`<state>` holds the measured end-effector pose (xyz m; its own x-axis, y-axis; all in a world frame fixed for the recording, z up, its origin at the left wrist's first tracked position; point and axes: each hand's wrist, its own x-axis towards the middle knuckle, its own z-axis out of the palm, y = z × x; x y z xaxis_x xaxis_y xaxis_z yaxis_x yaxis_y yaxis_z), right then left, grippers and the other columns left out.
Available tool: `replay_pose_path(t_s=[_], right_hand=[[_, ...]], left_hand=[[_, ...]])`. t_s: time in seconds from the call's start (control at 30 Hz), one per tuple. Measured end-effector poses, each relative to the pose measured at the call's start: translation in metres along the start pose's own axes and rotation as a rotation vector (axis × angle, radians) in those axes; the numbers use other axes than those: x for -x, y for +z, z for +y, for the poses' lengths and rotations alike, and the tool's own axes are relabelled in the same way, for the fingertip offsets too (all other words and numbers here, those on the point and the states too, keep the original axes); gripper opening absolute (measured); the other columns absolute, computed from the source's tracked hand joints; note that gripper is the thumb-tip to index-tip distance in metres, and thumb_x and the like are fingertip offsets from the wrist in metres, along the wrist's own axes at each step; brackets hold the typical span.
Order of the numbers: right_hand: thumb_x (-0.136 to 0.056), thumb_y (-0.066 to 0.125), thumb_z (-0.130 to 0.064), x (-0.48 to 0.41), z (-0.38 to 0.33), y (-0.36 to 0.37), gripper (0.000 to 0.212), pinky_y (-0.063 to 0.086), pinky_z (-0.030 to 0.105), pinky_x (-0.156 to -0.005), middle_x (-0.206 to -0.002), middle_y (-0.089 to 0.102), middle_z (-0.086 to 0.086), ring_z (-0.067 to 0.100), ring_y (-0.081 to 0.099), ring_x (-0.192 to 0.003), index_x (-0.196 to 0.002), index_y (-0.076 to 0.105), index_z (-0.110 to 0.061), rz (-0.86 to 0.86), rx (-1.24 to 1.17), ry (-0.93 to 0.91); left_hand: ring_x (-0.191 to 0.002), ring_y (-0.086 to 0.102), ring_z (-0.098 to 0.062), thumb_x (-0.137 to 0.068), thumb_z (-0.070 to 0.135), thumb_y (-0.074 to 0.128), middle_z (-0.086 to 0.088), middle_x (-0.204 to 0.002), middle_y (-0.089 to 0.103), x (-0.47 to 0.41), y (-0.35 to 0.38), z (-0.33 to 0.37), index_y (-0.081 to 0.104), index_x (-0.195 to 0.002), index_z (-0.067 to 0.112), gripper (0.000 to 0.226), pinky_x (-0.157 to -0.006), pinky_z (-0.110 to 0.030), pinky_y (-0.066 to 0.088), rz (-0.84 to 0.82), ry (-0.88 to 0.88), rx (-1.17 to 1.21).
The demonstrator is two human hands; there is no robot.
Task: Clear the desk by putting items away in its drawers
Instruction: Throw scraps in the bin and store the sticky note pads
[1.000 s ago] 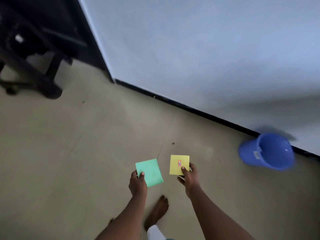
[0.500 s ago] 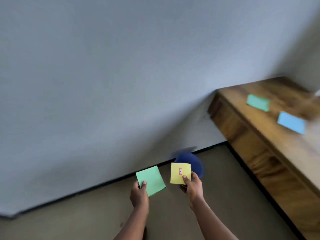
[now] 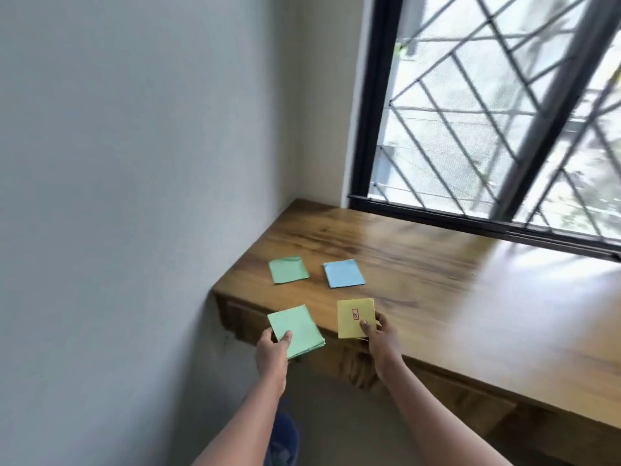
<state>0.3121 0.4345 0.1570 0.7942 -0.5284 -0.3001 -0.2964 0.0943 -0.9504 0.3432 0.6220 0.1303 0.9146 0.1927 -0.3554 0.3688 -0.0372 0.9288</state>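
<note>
My left hand grips a green paper pad by its near corner, held over the front left edge of the wooden desk. My right hand holds a yellow paper pad with a small red-framed label, over the desk's front edge. A second green pad and a blue pad lie flat on the desk top behind them. Drawer fronts run under the desk top, all closed.
A white wall stands on the left, meeting the desk's left end. A black-framed window with a diamond grille rises behind the desk. A blue bucket sits on the floor below my left arm.
My view has swung from the floor and wall up to the desk. Both hands kept hold of their pads and now hover at the desk's front edge. The bucket moved under my arms.
</note>
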Motion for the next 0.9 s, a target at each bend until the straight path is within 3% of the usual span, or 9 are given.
replay_pose_path(t_s=[0.23, 0.33, 0.4, 0.53, 0.7, 0.9], right_hand=[[-0.092, 0.057, -0.007, -0.083, -0.008, -0.089, 0.036, 0.054, 0.035, -0.061, -0.121, 0.058, 0.019, 0.034, 0.062, -0.101, -0.126, 0.048, -0.007, 0.235, 0.029, 0.086], [-0.088, 0.062, -0.014, -0.12, -0.008, -0.122, 0.041, 0.054, 0.047, -0.085, -0.123, 0.06, 0.017, 0.034, 0.061, -0.105, -0.127, 0.048, -0.008, 0.315, 0.153, 0.103], [-0.089, 0.062, -0.016, -0.134, -0.014, -0.134, 0.043, 0.05, 0.043, -0.093, -0.123, 0.06, 0.017, 0.032, 0.06, -0.108, -0.128, 0.048, -0.007, 0.342, 0.211, 0.114], [-0.092, 0.057, -0.014, -0.158, -0.029, -0.144, 0.042, 0.044, 0.034, -0.094, -0.127, 0.058, 0.019, 0.032, 0.055, -0.116, -0.131, 0.046, -0.003, 0.344, 0.293, 0.107], [-0.094, 0.051, -0.014, -0.169, -0.029, -0.138, 0.037, 0.041, 0.04, -0.099, -0.128, 0.054, 0.023, 0.038, 0.05, -0.119, -0.128, 0.047, -0.001, 0.402, 0.435, 0.132], [-0.097, 0.046, -0.023, -0.151, -0.023, -0.128, 0.036, 0.041, 0.039, -0.096, -0.132, 0.035, 0.02, 0.038, 0.042, -0.116, -0.125, 0.046, -0.002, 0.501, 0.642, 0.16]], left_hand=[[-0.106, 0.063, -0.03, -0.083, 0.012, 0.071, -0.012, -0.118, 0.065, -0.042, 0.134, 0.04, 0.054, -0.127, 0.0, 0.049, -0.086, -0.034, 0.05, -0.246, 0.027, -0.141], [-0.112, 0.06, -0.028, -0.084, 0.01, 0.069, -0.012, -0.125, 0.062, -0.049, 0.185, 0.054, 0.05, -0.132, 0.001, 0.052, -0.091, -0.033, 0.047, -0.304, 0.067, -0.232], [-0.114, 0.059, -0.028, -0.085, 0.011, 0.069, -0.012, -0.126, 0.061, -0.049, 0.209, 0.063, 0.051, -0.129, 0.001, 0.049, -0.093, -0.031, 0.045, -0.322, 0.101, -0.315], [-0.116, 0.058, -0.028, -0.085, 0.016, 0.069, -0.011, -0.126, 0.062, -0.059, 0.247, 0.078, 0.054, -0.128, 0.004, 0.047, -0.096, -0.031, 0.045, -0.314, 0.149, -0.48], [-0.119, 0.054, -0.029, -0.084, 0.019, 0.069, -0.014, -0.124, 0.063, -0.059, 0.268, 0.081, 0.059, -0.122, 0.004, 0.042, -0.096, -0.032, 0.042, -0.176, 0.203, -0.716], [-0.12, 0.05, -0.029, -0.09, 0.022, 0.062, -0.017, -0.126, 0.054, -0.05, 0.258, 0.074, 0.056, -0.125, 0.005, 0.04, -0.1, -0.032, 0.039, -0.116, 0.266, -0.767]])
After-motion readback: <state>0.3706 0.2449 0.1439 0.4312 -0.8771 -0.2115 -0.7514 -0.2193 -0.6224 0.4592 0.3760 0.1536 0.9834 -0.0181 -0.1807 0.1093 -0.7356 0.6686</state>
